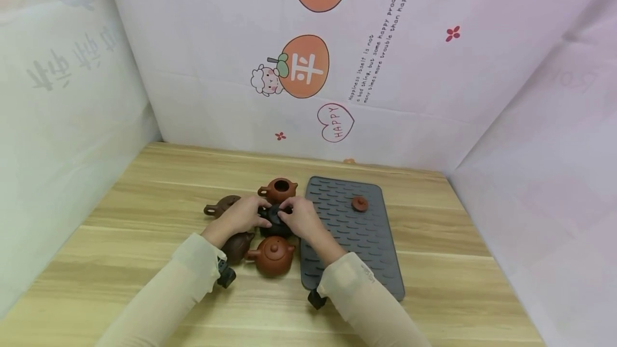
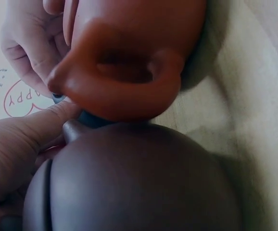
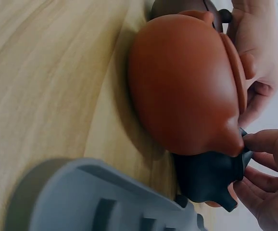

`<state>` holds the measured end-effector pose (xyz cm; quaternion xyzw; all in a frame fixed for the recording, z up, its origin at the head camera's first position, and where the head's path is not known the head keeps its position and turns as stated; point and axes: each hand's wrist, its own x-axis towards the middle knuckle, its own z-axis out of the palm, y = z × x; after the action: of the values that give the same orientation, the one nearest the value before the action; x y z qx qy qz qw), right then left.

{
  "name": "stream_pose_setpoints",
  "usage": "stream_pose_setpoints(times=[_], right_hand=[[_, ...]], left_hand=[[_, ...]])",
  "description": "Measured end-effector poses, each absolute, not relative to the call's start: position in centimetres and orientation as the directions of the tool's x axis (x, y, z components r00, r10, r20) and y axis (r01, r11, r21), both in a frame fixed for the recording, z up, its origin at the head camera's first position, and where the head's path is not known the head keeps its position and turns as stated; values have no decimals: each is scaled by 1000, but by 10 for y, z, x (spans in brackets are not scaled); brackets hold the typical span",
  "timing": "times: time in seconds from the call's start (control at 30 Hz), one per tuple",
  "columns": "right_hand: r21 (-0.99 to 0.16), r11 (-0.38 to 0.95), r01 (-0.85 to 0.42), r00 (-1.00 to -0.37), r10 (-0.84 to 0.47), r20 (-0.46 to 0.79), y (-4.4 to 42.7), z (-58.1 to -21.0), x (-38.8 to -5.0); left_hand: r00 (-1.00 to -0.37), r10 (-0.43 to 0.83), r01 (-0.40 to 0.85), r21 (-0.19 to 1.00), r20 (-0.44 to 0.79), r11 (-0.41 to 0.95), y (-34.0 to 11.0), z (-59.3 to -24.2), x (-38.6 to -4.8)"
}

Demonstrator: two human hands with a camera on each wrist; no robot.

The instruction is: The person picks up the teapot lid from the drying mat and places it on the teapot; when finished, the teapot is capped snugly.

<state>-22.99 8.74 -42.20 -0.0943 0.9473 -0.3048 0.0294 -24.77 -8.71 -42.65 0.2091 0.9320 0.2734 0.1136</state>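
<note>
A small black teapot (image 1: 276, 228) stands in the middle of a cluster of teapots. My left hand (image 1: 242, 215) grips it from the left, near its handle; the exact finger contact is partly hidden. With thumb and fingers my right hand (image 1: 302, 218) pinches the black lid (image 3: 246, 156) at the pot's mouth. Just in front sits a reddish lidded teapot (image 1: 273, 262), which covers part of the black pot in the right wrist view. A dark brown teapot (image 1: 236, 248) is under my left wrist. Behind my hands is an orange-brown teapot (image 1: 276, 196) with its mouth uncovered.
Another brown teapot (image 1: 224, 205) stands left of my left hand, partly covered by it. On the right lies a grey ribbed mat (image 1: 347, 240), with a reddish-brown lid (image 1: 359, 204) on it. White printed sheets (image 1: 231, 84) surround the wooden table (image 1: 120, 229) on three sides.
</note>
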Motion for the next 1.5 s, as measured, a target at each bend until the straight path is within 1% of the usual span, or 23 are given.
stream_pose_setpoints(times=[0.3, 0.37, 0.5, 0.63, 0.77, 0.9, 1.03, 1.17, 1.27, 1.33, 1.5], right_hand=[[-586, 782, -214, -970, -241, 33, 95, -427, -231], [-597, 772, -216, -970, -239, 42, 102, -426, -231], [-620, 760, -196, -978, -198, 66, 121, -426, -234], [-608, 777, -165, -986, -143, 84, 145, -428, -238], [-605, 790, -101, -995, -66, 81, 172, -429, -243], [-608, 793, -39, -995, 27, 99, 198, -430, -253], [-602, 799, 7, -987, 101, 123, 223, -436, -265], [-628, 773, 93, -982, 175, 69, 244, -442, -274], [-641, 753, 148, -978, 206, 16, 254, -445, -277], [-629, 760, 164, -978, 208, -3, 258, -448, -278], [-588, 793, 160, -979, 202, 6, 262, -452, -277]], left_hand=[[-864, 485, 336, 559, -137, 758, -89, -414, -255], [-862, 493, 341, 585, -117, 736, -90, -409, -258], [-867, 496, 371, 598, -51, 711, -91, -398, -269], [-869, 495, 399, 564, -21, 723, -87, -394, -281], [-877, 477, 373, 544, -58, 752, -81, -393, -294], [-893, 438, 310, 565, -102, 764, -77, -393, -304], [-901, 418, 278, 588, -114, 760, -77, -396, -310], [-905, 406, 248, 620, -126, 744, -79, -401, -312], [-903, 410, 244, 637, -125, 731, -79, -406, -313], [-901, 416, 247, 644, -123, 724, -79, -409, -313], [-889, 446, 280, 651, -100, 705, -75, -414, -316]])
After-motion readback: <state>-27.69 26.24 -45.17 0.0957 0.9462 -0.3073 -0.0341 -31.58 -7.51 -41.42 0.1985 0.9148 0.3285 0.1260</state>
